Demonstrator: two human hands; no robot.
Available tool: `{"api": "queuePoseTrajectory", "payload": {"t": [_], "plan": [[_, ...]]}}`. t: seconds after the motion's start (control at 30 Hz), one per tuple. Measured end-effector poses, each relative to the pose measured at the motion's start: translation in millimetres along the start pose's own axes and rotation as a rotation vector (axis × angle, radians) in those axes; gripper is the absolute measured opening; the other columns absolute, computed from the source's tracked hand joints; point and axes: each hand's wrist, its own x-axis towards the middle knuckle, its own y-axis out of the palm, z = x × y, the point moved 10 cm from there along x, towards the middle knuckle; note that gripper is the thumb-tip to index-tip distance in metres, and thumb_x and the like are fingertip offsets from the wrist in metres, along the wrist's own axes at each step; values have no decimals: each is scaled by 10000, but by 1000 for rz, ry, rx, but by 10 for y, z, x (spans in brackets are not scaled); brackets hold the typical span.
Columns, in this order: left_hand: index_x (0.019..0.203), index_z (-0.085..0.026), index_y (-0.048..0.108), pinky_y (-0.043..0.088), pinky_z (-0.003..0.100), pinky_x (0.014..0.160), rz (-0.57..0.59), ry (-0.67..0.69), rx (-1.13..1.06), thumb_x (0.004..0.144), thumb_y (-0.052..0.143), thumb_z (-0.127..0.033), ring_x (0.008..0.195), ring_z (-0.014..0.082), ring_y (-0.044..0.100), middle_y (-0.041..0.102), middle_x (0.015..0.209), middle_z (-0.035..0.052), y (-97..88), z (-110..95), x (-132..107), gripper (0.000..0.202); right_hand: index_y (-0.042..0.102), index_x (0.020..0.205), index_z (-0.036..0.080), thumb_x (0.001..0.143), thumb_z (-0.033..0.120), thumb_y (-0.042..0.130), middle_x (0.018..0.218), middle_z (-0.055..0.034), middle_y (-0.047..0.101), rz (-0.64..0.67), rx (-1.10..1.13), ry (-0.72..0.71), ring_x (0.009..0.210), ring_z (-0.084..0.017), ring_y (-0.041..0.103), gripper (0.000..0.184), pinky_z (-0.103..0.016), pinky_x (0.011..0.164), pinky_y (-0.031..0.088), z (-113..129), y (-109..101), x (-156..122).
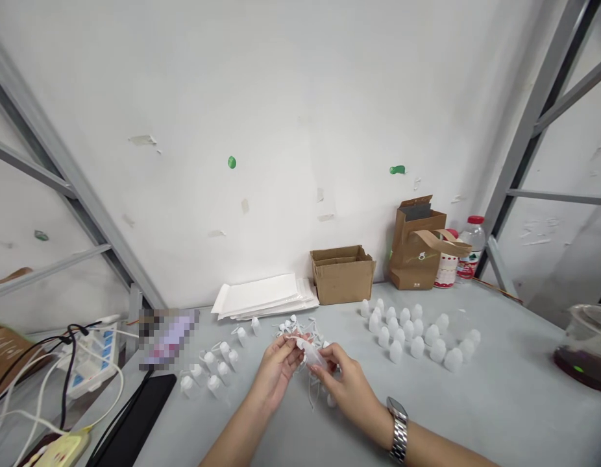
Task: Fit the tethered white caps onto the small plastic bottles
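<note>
Between my two hands, held at a tilt, is a frosted white piece (314, 353). My left hand (280, 363) pinches its upper end between thumb and fingertips, and my right hand (346, 379) is closed on its lower end. Just beyond my fingers, and partly hidden beneath them, lies a loose heap of small white parts (293, 319) with thin cords. Left of my left hand, a group of white capped pieces (213, 384) sits on the grey table (495, 408). To the right of my right hand and farther off, frosted domes (417, 347) stand in uneven rows. Well beyond both hands are white envelopes (259, 295) and, to their right, an open cardboard box (343, 284).
</note>
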Motion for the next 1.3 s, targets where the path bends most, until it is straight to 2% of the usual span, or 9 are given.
{"api": "queuePoseTrajectory", "payload": {"t": [0.27,0.53,0.67,0.8,0.87,0.97,1.07,1.17,1.3], "plan": [[778,-138,613,433,287,782,-18,113,131,626,686,-255,797,173,632,699,821,78,57,-110,-62,206,512,788,183,754,271,553,721,-18,573,-7,-161,1,645,-156,515,103,-260,619,401,-37,0,11],[739,-153,622,443,287,778,-28,33,37,573,721,-200,767,156,634,700,793,57,25,27,-44,200,524,782,173,769,264,540,714,-33,563,-10,-180,-19,673,-175,510,94,-278,631,392,-30,3,1],[766,-134,649,431,284,820,-23,32,36,550,731,-178,813,167,632,706,803,74,26,32,-30,235,523,753,169,741,294,568,694,-28,558,-20,-45,31,659,-171,506,133,-276,625,388,-55,-12,21],[800,-131,661,420,298,849,0,71,63,525,744,-178,868,196,624,709,827,88,90,-40,-45,292,514,713,163,738,443,544,604,-4,563,150,344,223,540,-134,489,283,-251,541,386,-178,173,64],[810,-133,661,410,313,874,14,111,76,553,735,-211,901,208,616,708,843,91,121,-91,-62,279,540,703,151,738,498,521,582,1,558,204,459,253,508,-118,472,349,-245,523,381,-192,236,84],[817,-141,659,399,318,897,15,176,105,600,709,-235,936,209,605,705,868,90,127,-151,-82,242,581,741,145,719,502,552,574,17,532,168,488,238,523,-114,477,359,-244,540,385,-227,218,113],[835,-139,656,397,324,905,-1,213,134,629,687,-242,951,209,598,696,911,92,100,-175,-79,233,560,797,156,621,461,671,575,31,529,92,537,289,545,-125,512,369,-245,557,404,-321,188,98],[848,-136,656,392,334,914,-7,212,152,643,674,-252,962,213,593,687,948,96,77,-159,-60,236,533,765,170,564,450,716,545,41,527,35,550,306,542,-134,528,390,-241,545,403,-338,141,84],[861,-142,658,383,337,922,-7,203,123,624,691,-253,969,219,592,693,935,98,63,-139,-46,264,530,675,152,577,542,664,546,21,549,153,632,353,462,-107,500,424,-236,497,381,-278,231,69]]}}
